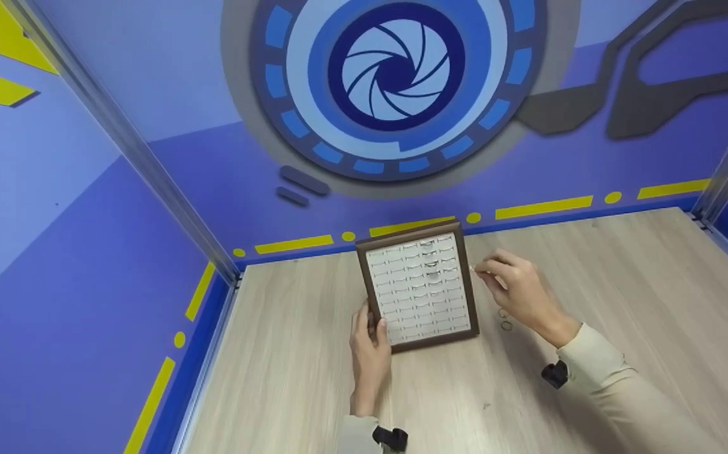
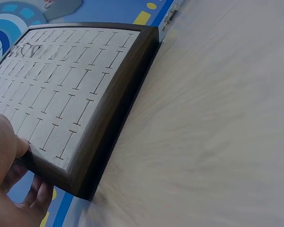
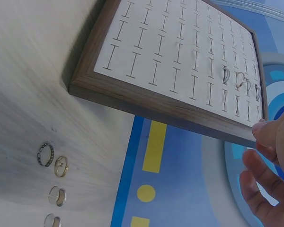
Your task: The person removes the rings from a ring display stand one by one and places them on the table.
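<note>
A ring display tray [image 1: 472, 315] with a brown wooden frame and a white slotted pad [image 1: 395, 309] stands tilted back on the table. My left hand [image 1: 370, 356] grips its lower left corner, thumb over the front and fingers behind. Several rings [image 1: 431, 265] sit in one column of slots toward the upper right of the pad. Just off the tray's right edge, my right hand [image 1: 522, 290] pinches a tiny shiny ring [image 3: 261, 121] between thumb and fingertip, mostly hidden by them. Below that hand, loose rings [image 1: 506, 326] lie on the table.
In the right wrist view, a dark chain-like ring [image 3: 46, 154], a gold ring [image 3: 61, 166] and other band rings [image 3: 60, 196] lie in a row on the wood-grain table [image 1: 288, 378]. A blue patterned wall [image 1: 212, 189] rises behind the tray, with a metal corner post [image 1: 130, 139] at left.
</note>
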Tool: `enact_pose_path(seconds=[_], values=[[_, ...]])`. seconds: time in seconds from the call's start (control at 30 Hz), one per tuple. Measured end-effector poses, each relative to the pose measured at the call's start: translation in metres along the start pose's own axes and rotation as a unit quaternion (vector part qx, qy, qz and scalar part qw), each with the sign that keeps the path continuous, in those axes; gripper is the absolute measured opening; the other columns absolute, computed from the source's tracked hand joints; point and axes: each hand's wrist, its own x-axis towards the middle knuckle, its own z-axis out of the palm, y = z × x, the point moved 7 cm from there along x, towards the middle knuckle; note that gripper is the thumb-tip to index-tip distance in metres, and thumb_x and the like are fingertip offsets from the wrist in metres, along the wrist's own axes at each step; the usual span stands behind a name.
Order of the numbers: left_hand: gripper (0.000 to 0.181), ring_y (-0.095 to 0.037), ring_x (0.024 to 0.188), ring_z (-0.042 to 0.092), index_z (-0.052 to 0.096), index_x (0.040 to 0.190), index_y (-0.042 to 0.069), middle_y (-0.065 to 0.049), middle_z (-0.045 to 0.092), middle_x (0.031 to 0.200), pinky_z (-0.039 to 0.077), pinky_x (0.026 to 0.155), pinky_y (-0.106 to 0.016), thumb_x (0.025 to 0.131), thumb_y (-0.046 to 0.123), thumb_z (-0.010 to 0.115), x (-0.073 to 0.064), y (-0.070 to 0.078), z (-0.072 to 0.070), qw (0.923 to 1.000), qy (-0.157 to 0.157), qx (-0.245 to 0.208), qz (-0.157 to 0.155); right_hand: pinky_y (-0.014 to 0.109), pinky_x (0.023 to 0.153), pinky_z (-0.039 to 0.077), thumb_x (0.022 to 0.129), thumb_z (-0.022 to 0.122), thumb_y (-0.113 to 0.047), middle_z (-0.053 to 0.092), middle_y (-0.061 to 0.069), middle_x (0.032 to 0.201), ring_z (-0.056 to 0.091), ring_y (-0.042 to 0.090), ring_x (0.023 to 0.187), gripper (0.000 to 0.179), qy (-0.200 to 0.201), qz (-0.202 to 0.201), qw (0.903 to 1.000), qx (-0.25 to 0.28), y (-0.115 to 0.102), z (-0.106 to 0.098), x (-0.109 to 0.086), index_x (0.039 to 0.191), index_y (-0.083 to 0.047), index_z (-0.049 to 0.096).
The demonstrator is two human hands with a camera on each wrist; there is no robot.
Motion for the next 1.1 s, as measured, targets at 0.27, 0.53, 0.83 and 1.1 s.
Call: enact_pose_path(seconds=[0.27, 0.53, 0.83, 1.1], values=[[0.053, -0.024, 0.115, 0.063, 0.049, 0.155, -0.001, -0.014, 0.063, 0.131, 0.057, 0.1, -0.041, 0.104, 0.0, 0.062, -0.001, 0.002, -0.003, 0.9997, 0.016, 0.003, 0.018, 0.027, 0.067, 0.06, 0.082, 0.085, 0.012, 0.072, 0.003, 0.093, 0.071, 0.014, 0.078, 0.023, -0.002, 0.001, 0.9998, -0.02, 0.002, -0.001, -0.014, 0.095, -0.007, 0.08], [0.053, -0.024, 0.118, 0.063, 0.048, 0.157, 0.0, -0.014, 0.062, 0.135, 0.056, 0.102, -0.044, 0.105, 0.002, 0.062, -0.002, 0.0, -0.002, 0.9999, 0.014, 0.001, 0.01, 0.028, 0.064, 0.06, 0.081, 0.085, 0.012, 0.072, 0.001, 0.093, 0.072, 0.013, 0.077, 0.025, -0.008, 0.002, 0.9994, -0.033, 0.004, -0.003, -0.029, 0.093, -0.009, 0.079], [0.054, -0.027, 0.123, 0.063, 0.045, 0.159, 0.001, -0.015, 0.06, 0.139, 0.058, 0.103, -0.043, 0.107, 0.003, 0.06, -0.003, 0.0, 0.0, 1.0, 0.002, 0.0, 0.007, 0.026, 0.063, 0.058, 0.079, 0.087, 0.013, 0.072, 0.001, 0.093, 0.07, 0.012, 0.076, 0.027, -0.007, 0.001, 0.9992, -0.04, 0.008, -0.005, -0.043, 0.093, -0.009, 0.079], [0.053, -0.031, 0.126, 0.063, 0.045, 0.158, -0.002, -0.017, 0.06, 0.139, 0.056, 0.106, -0.047, 0.106, 0.002, 0.06, -0.001, -0.001, 0.0, 1.0, 0.004, -0.004, 0.006, 0.028, 0.065, 0.059, 0.08, 0.087, 0.01, 0.072, -0.002, 0.093, 0.07, 0.012, 0.077, 0.025, -0.021, 0.024, 0.9984, -0.047, 0.015, -0.005, -0.056, 0.092, -0.011, 0.08]])
